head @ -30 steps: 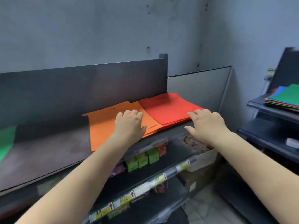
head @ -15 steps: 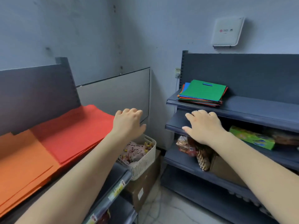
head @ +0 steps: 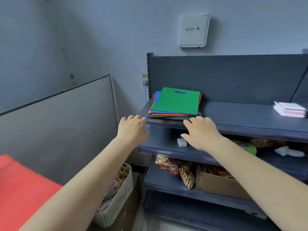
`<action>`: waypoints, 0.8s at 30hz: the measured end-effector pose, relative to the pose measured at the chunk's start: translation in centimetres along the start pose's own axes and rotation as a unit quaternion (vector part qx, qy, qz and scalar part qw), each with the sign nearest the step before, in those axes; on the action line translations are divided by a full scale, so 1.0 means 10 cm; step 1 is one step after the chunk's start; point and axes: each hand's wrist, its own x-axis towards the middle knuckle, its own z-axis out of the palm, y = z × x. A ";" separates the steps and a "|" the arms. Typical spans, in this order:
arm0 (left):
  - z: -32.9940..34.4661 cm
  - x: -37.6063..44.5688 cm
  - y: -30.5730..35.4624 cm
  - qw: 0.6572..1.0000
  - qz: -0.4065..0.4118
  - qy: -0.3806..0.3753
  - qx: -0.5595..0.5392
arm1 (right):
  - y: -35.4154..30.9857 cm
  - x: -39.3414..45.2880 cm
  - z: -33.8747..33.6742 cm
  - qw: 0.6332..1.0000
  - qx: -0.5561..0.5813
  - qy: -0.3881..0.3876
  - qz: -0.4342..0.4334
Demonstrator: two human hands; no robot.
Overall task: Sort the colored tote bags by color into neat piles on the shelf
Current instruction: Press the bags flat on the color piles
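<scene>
At dark-grey metal shelf (head: 241, 114) edge: both hands' fingers loosely curled, empty (L (head: 132, 129), R (head: 202, 133)); mixed-colour flat fabric tote stack (head: 175, 104) overhangs, could slide off w/ careless tug.

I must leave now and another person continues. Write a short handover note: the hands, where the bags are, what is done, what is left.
Left hand: open, holds nothing, just left of the mixed stack's front edge.
Right hand: open, holds nothing, fingers at the stack's front right corner.
Mixed stack: unsorted, on the top shelf; a green bag lies on top, with blue, orange and red edges below.
Done: a red pile lies at lower left.
Left: take the bags from the mixed stack and sort them by color.
</scene>
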 end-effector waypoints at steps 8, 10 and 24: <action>0.43 0.90 0.28 1.000 0.020 -0.012 -0.020 | 0.50 0.65 0.45 0.999 0.031 -0.020 0.011; 0.56 1.08 0.37 0.999 0.017 -0.022 -0.021 | 0.62 0.78 0.59 0.999 0.048 -0.023 0.011; 1.26 2.19 0.56 0.998 0.014 -0.044 -0.044 | 1.12 1.75 1.22 0.984 0.146 -0.049 0.090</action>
